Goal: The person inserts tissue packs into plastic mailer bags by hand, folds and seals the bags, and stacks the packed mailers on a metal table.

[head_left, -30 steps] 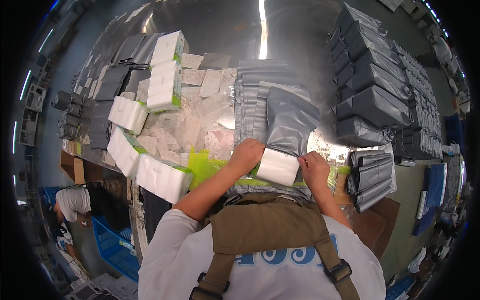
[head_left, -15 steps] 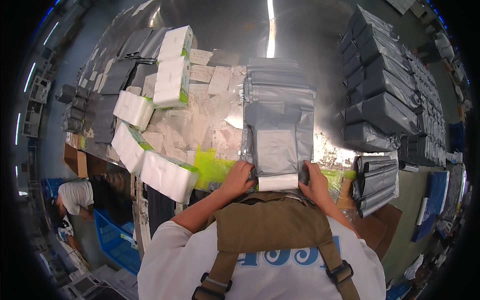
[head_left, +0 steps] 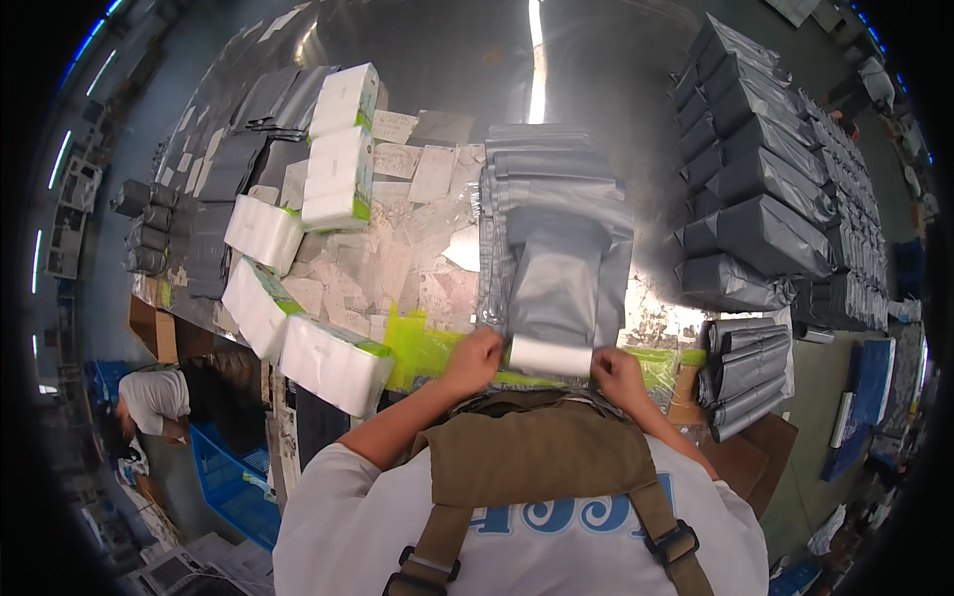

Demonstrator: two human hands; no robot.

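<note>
A grey plastic mailer bag (head_left: 558,260) lies in front of me on a pile of the same bags (head_left: 542,159). A white pack (head_left: 550,356) sits in its mouth, with only its near end showing; it looks like a tissue pack, and the bag covers the rest. My left hand (head_left: 479,360) is closed at the left edge of the bag's mouth. Across from it, my right hand (head_left: 618,377) pinches the right edge. The fingertips of both hands are partly hidden.
Several white and green tissue packs (head_left: 338,177) form a curved row at the left. Folded grey bags (head_left: 227,164) lie beyond them. Filled grey parcels (head_left: 760,214) are stacked on the right, above a bundle of bags (head_left: 747,372). Another person (head_left: 159,400) bends by a blue crate (head_left: 231,487).
My hands have gone from spread fingers beside the bag to closed fingers at its edges, slightly nearer me. The bag over the pack has shifted and looks blurred.
</note>
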